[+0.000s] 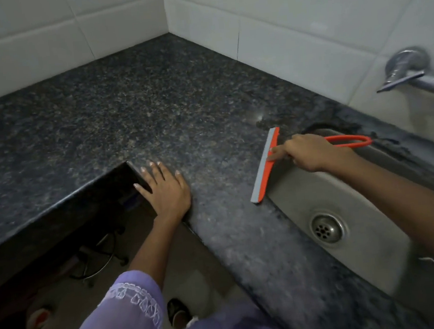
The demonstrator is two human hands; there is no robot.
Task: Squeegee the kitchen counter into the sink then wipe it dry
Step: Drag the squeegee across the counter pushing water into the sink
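Note:
A dark speckled granite counter (132,111) runs in an L around a corner. My right hand (312,153) is shut on the orange squeegee (264,168), whose grey blade rests on the counter right at the left rim of the steel sink (366,203). Its orange loop handle sticks out behind my hand over the sink. My left hand (164,190) lies flat with fingers spread on the counter's inner corner edge, holding nothing. No cloth is in view.
White tiled walls (290,26) back the counter on both sides. A chrome tap (409,71) juts from the wall at the far right above the sink. The sink drain (327,228) lies near my right forearm. Below the counter are the floor and a wire stand (98,256).

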